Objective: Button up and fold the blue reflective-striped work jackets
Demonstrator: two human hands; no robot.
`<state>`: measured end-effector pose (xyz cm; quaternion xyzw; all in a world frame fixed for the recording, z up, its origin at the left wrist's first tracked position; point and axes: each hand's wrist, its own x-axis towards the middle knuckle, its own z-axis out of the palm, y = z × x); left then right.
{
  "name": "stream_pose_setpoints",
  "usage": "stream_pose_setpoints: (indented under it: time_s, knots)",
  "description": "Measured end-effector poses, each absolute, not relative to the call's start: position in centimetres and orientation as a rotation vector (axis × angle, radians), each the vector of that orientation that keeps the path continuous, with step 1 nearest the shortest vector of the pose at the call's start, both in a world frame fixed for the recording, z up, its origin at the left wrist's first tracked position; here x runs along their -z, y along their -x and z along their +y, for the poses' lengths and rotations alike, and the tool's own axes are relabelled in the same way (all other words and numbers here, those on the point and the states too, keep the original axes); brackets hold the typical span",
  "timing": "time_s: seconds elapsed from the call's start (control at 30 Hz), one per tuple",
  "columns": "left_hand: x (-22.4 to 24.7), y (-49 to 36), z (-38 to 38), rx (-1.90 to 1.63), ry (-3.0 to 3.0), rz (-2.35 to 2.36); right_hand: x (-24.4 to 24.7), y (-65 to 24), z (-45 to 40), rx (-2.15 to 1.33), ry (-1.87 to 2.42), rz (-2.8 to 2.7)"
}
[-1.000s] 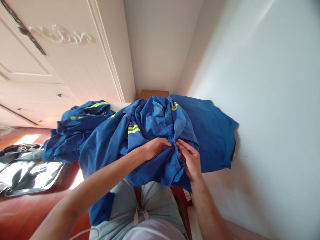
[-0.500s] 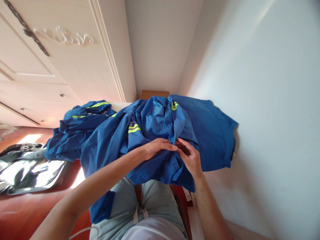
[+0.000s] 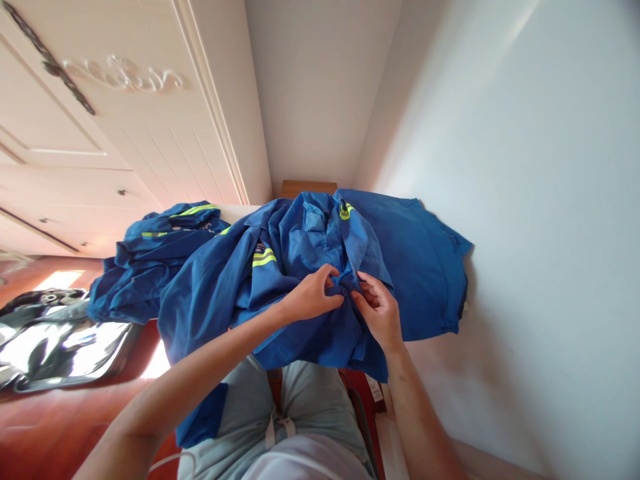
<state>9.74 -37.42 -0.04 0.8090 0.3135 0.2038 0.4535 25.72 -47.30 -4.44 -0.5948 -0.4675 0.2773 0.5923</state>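
Observation:
A blue work jacket point(image 3: 310, 240) with yellow-and-grey reflective bands lies spread in front of me, its lower part hanging toward my knees. My left hand point(image 3: 317, 293) pinches one front edge of it between thumb and fingers. Just to the right, my right hand point(image 3: 377, 303) grips the facing edge, thumb below and fingers above. Between the two hands the cloth is bunched up, and a small round button seems to show there. Under the jacket on the right lies another flat piece of blue cloth point(image 3: 425, 267).
More crumpled blue clothing point(image 3: 145, 267) with yellow bands lies at the left. A white cabinet point(image 3: 125, 127) stands behind it, and a pale wall point(image 3: 540, 233) rises on the right. On the reddish floor point(image 3: 60, 427) sits a bag-like item with shiny wrapping point(image 3: 65, 347).
My left hand has drawn back slightly and curled, now pinching the jacket's edge rather than reaching flat across it. The right hand stays nearly in place, holding the cloth.

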Motion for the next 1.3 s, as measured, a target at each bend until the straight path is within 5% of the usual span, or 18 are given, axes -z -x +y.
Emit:
stream_pose_setpoints:
  time_s: [0.63,1.3]
  knots:
    - [0.6,-9.4,-38.8,-0.642,-2.291,0.748,4.0,-25.8,-48.3,-0.718,1.422,-0.866]
    - [1.7,-9.4,-41.2,-0.802,-2.14,0.985,2.1,-25.6,-48.7,-0.49,1.461,-1.364]
